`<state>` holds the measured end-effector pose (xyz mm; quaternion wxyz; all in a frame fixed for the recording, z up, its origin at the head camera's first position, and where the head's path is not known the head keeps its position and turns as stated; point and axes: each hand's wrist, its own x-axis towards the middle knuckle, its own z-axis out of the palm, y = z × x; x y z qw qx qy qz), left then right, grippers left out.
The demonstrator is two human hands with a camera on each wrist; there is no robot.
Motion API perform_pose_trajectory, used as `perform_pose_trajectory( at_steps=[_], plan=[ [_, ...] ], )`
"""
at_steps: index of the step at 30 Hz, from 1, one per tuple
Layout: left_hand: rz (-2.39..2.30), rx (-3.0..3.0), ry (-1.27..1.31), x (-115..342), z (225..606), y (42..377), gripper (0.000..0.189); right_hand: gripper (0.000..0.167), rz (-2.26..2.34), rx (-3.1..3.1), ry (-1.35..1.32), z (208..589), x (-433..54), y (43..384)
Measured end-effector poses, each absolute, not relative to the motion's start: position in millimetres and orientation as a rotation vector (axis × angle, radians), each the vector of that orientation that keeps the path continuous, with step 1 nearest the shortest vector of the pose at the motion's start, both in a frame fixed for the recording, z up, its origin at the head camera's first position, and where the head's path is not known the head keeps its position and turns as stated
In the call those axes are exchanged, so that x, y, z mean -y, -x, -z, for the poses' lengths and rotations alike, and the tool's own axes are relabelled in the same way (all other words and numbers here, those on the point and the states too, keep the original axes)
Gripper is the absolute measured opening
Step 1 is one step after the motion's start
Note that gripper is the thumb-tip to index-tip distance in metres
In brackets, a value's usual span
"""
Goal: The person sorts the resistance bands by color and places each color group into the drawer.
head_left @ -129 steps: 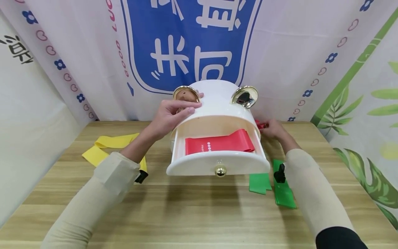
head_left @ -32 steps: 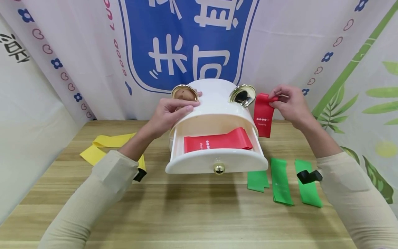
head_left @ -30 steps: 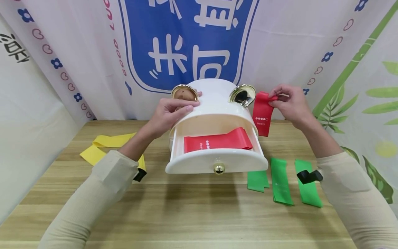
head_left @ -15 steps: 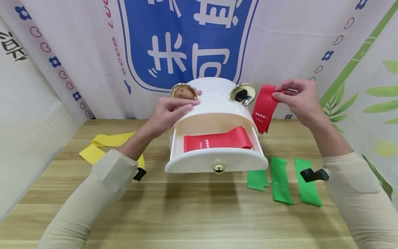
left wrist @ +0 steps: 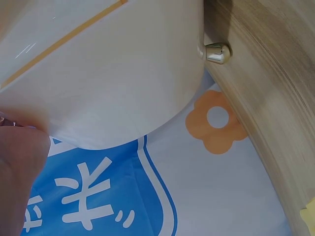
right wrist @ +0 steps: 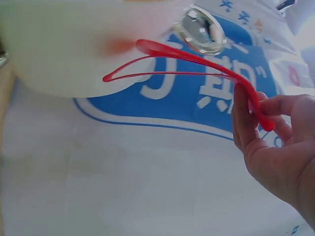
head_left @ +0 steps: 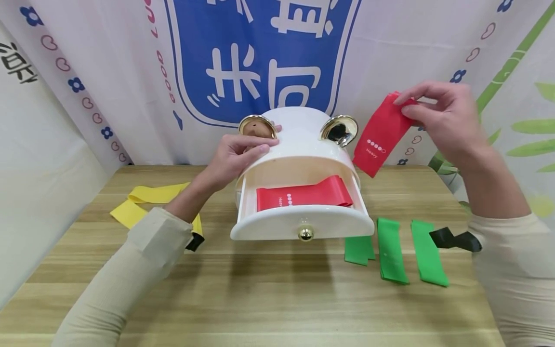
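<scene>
A white storage box (head_left: 301, 132) with two gold ears stands at the back of the table, its drawer (head_left: 264, 226) pulled out by a gold knob (head_left: 305, 234). Inside the drawer lies a folded red resistance band (head_left: 299, 195). At the left ear (head_left: 257, 129), my left hand (head_left: 230, 159) grips the box, with some fingers hidden behind the ear. My right hand (head_left: 453, 118) pinches the top end of another red resistance band (head_left: 383, 135) marked "Heavy". This band hangs tilted right of the box; the right wrist view shows it edge-on as a flattened loop (right wrist: 197, 61).
Three green bands lie to the right: one partly behind the drawer (head_left: 357, 250), a middle band (head_left: 391, 250) and an outer band (head_left: 429, 253). A yellow band (head_left: 156, 194) is at the left, partly under my left forearm. A printed cloth (head_left: 390, 48) hangs behind the table.
From low beside the box, my right hand has lifted the red band, then carried it up and rightward, tilting it. My left hand stays at the ear; the drawer and its band have not moved.
</scene>
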<state>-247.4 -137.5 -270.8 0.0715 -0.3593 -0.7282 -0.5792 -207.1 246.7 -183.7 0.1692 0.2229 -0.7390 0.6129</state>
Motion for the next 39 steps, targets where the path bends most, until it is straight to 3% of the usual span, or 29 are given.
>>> perform_pose_trajectory(
  at_steps=[9,26,39],
  plan=[
    [1.750,2.174,1.080,136,271,249,0.026,0.018,-2.138,1.751,-0.926,157,-244,195],
    [1.785,2.172,1.075,137,271,247,0.027,0.032,-2.196,1.800,-1.318,154,-197,194],
    [1.807,2.084,1.154,141,274,250,0.028,0.024,-2.016,2.120,-1.211,147,-125,175]
  ],
)
